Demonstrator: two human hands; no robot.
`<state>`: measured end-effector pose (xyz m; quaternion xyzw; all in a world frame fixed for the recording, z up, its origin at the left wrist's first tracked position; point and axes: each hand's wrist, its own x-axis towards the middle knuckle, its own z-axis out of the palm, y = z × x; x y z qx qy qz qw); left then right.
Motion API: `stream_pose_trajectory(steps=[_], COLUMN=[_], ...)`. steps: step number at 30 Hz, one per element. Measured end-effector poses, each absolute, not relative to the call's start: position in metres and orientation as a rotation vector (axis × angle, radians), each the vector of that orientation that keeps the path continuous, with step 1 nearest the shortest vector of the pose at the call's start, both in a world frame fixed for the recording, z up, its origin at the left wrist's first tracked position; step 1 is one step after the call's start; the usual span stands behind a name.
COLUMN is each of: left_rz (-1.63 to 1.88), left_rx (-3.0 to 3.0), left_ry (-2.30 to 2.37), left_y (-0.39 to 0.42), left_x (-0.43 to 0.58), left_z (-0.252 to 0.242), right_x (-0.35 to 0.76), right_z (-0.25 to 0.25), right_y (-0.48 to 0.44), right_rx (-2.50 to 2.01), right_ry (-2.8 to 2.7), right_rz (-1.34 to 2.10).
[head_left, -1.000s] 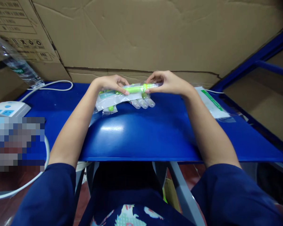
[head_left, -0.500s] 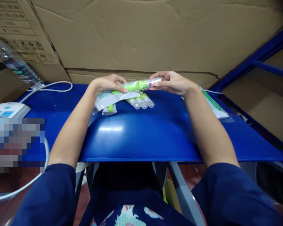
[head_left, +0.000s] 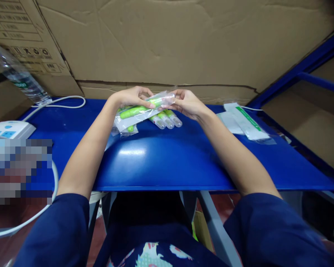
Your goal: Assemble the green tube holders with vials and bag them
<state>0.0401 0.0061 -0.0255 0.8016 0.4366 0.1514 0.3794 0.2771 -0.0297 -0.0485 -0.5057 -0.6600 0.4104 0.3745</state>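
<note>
A green pen-like tube [head_left: 132, 111] with a clear end lies inside a clear and white plastic bag [head_left: 137, 120], raised slightly above the table. My left hand [head_left: 134, 97] pinches the bag and tube at the middle, thumb on top. At the bag's right end, my right hand [head_left: 187, 104] has its fingers closed on the plastic beside the tube's clear tip. Just below and behind the bag, three similar tubes with clear caps [head_left: 167, 119] rest side by side on the table. Another bagged green tube [head_left: 130, 129] is mostly hidden under the held bag.
Flat plastic bags with a green stripe [head_left: 252, 124] lie at the right of the blue table [head_left: 167, 159]. On the left are a white power strip [head_left: 12, 129], its cable and a clear bottle [head_left: 20, 76]. A cardboard wall [head_left: 167, 44] stands behind.
My right hand has moved left and now grips the bag's end. The tube, whose clear end stuck out to the right before, has slid left and is now covered by the bag.
</note>
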Motion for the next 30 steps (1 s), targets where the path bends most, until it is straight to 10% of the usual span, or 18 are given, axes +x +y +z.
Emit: stream_pose_trajectory(steps=[12,30], left_rz=[0.384,0.82], left_rx=[2.067,1.748], left_ry=[1.099,0.968], left_y=[0.007,0.015], left_x=[0.047,0.072], left_z=[-0.03,-0.06], right_x=[0.268,0.272], right_z=[-0.071,-0.083], right_y=[-0.022,-0.001], right_rx=[-0.931,-1.059], right_ry=[-1.437,-1.385], right_rz=[1.431,1.048])
